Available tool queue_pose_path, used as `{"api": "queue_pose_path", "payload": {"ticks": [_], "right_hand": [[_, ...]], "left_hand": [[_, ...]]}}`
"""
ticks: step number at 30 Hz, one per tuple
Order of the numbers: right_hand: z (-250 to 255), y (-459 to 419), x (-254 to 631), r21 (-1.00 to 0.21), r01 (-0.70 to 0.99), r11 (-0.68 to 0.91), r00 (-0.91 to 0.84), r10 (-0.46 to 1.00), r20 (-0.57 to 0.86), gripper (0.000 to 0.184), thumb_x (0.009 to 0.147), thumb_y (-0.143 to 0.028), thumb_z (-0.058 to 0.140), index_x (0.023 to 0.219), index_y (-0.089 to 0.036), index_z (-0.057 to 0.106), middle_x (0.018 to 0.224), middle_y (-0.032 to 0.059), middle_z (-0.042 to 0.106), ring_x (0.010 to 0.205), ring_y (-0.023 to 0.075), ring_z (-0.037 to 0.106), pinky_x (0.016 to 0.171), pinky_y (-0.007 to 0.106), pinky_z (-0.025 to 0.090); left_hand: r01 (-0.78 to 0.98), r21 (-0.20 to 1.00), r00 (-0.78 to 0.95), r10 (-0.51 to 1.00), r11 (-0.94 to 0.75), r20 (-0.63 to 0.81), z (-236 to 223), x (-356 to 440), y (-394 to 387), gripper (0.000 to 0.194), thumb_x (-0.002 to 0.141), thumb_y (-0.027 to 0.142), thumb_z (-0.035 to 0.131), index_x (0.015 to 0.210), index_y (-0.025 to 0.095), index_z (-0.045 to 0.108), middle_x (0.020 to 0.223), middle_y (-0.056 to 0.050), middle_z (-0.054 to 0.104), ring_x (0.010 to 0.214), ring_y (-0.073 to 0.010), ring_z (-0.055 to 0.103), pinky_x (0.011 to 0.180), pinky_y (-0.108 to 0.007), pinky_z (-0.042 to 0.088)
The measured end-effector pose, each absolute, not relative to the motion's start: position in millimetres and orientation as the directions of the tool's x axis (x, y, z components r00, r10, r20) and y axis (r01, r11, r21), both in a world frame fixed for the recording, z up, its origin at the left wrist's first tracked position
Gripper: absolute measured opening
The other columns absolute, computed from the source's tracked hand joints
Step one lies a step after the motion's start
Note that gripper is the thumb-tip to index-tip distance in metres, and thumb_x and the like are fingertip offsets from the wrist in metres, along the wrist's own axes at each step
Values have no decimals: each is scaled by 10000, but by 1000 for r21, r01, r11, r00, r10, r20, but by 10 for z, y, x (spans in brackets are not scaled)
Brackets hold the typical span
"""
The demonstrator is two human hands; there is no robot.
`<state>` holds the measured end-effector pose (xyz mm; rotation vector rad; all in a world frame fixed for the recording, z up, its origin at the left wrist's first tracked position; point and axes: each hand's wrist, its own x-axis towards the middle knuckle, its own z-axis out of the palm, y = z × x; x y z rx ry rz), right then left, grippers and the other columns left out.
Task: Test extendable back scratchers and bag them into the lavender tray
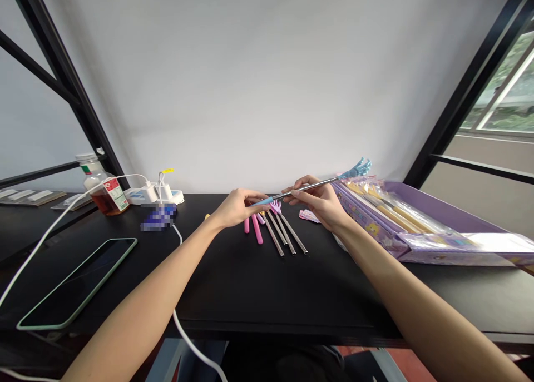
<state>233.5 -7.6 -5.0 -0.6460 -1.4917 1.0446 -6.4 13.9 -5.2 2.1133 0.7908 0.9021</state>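
While raised above the black desk (250, 293), beside a purple carton (442, 207): telescopic back scratcher (327, 182), apparently steel, blue claw tip pointing up and away. Fingers of the right hand (312, 204) curled around shaft; left hand (237, 208) grasping near blue handle end (262, 201), grip partly hidden. Below, not touching either hand: loose steel rods (294, 234), pink handles (256, 229).

Glossy steel rod (306, 189), matt black tabletop (233, 293)
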Motion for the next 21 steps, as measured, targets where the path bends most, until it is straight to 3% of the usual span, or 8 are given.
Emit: {"api": "queue_pose_path", "payload": {"ticks": [3, 7, 15, 21], "right_hand": [[-26, -80, 2380, -888, -118, 445, -194, 866, 460, 308, 685, -402, 869, 799, -185, 681, 804, 43, 712, 765, 184, 682, 726, 322, 546], [-16, -72, 2451, -899, -90, 428, -181, 881, 437, 312, 647, -407, 891, 743, -176, 704, 622, 3, 621, 588, 129, 571, 572, 279, 473], [-157, -36, 2424, -928, -173, 330, -203, 910, 362, 320, 644, -371, 897, 680, -180, 643, 663, 11, 664, 578, 124, 591, 532, 257, 454], [-235, -68, 2256, -892, -127, 433, -332, 829, 450, 298, 677, -384, 873, 716, -176, 664, 697, 18, 679, 604, 130, 584, 568, 268, 461]], "left_hand": [[225, 787, 585, 725, -575, 363, -40, -54, 108, 380, 869, 468, 689, 1080, 160, 758, 985, -80, 775, 887, -207, 719, 780, -264, 551], [231, 763, 616, 698, -604, 366, -10, -42, 60, 393, 915, 504, 609, 1007, 157, 768, 866, -60, 753, 726, -169, 688, 627, -238, 527], [269, 726, 612, 694, -633, 379, 3, -27, 24, 380, 912, 501, 610, 931, 158, 773, 837, -56, 740, 793, -184, 704, 748, -261, 531], [271, 754, 659, 686, -598, 308, 4, 87, -59, 440, 921, 534, 571, 795, 145, 731, 668, -21, 630, 593, -118, 583, 522, -219, 451]]}}
